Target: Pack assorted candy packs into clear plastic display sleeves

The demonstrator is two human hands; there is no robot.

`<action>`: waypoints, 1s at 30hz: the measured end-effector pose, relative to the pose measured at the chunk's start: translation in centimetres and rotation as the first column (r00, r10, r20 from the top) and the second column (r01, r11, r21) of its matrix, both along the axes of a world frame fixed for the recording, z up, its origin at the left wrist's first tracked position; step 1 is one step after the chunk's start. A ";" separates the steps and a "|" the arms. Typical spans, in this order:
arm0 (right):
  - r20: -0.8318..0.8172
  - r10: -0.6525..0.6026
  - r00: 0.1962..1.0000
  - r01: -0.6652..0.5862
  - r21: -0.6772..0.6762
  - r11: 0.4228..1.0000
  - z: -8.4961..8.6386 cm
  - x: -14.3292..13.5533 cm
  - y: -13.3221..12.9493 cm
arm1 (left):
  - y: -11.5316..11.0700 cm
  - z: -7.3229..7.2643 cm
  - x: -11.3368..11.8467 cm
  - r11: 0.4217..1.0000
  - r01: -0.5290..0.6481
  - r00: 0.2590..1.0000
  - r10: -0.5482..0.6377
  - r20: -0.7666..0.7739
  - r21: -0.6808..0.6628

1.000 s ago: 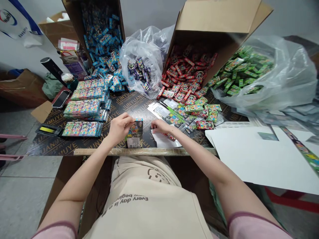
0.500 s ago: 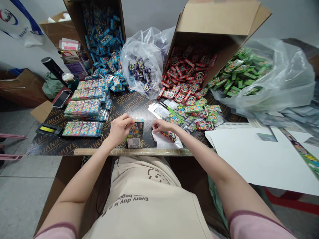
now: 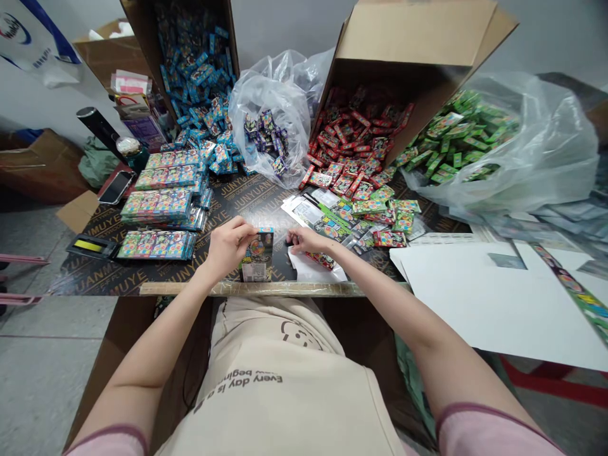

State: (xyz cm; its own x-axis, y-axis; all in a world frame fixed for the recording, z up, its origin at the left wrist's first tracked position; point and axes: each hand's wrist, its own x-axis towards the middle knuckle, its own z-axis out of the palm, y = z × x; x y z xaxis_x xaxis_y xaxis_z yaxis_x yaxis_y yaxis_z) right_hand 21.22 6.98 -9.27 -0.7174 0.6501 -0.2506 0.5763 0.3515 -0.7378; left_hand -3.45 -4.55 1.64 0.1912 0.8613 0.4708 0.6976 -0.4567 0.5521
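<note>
My left hand (image 3: 231, 244) is closed on the upper left edge of a dark printed packet (image 3: 257, 258), which stands upright near the table's front edge with a blue strip along its top. To its right, my right hand (image 3: 304, 240) has its fingers curled together over a white sheet (image 3: 316, 270); whether something small is between the fingertips is not clear. Beneath the right wrist a red packet (image 3: 323, 259) lies partly hidden on that sheet. Dark printed cards (image 3: 327, 218) lie behind my right hand, with loose green and red packets on their right part.
Stacked multicoloured packets (image 3: 156, 244) stand at the left beside a phone (image 3: 116, 187). Behind are boxes of blue packets (image 3: 199, 76) and red packets (image 3: 351, 152), and bags of purple packets (image 3: 270, 142) and green packets (image 3: 468, 139). White sheets (image 3: 475, 297) lie at right.
My right hand's fingers have loosened slightly and shifted a little to the left. My left hand keeps hold of the dark packet in nearly the same place.
</note>
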 end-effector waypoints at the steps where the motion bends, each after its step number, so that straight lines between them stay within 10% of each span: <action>1: 0.005 0.019 1.000 -0.019 -0.014 1.000 -0.1 0.0 0.1 | 0.0 0.0 0.0 1.000 -0.001 1.000 0.001 0.000 -0.003; 11: 0.097 0.076 0.992 -0.084 0.087 0.993 1.0 -0.4 0.8 | -0.2 0.0 0.0 1.000 0.003 1.000 -0.003 -0.003 0.003; 25: 0.205 -0.124 0.971 0.006 0.497 0.868 -0.5 -1.2 -6.2 | -0.1 -0.7 0.2 0.992 -0.035 0.992 0.020 0.126 0.119; 30: 0.031 -0.198 0.980 0.163 0.453 0.877 2.7 -0.8 -4.5 | -0.1 -1.0 0.1 0.990 -0.005 0.988 -0.018 0.156 0.144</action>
State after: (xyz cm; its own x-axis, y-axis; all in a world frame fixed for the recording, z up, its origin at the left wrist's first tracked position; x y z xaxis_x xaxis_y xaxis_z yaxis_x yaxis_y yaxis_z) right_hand 20.38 2.44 -6.62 -0.5677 0.8218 0.0489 0.7078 0.5175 -0.4808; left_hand -3.39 -4.65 0.66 0.1111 0.7813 0.6142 0.6046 -0.5436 0.5821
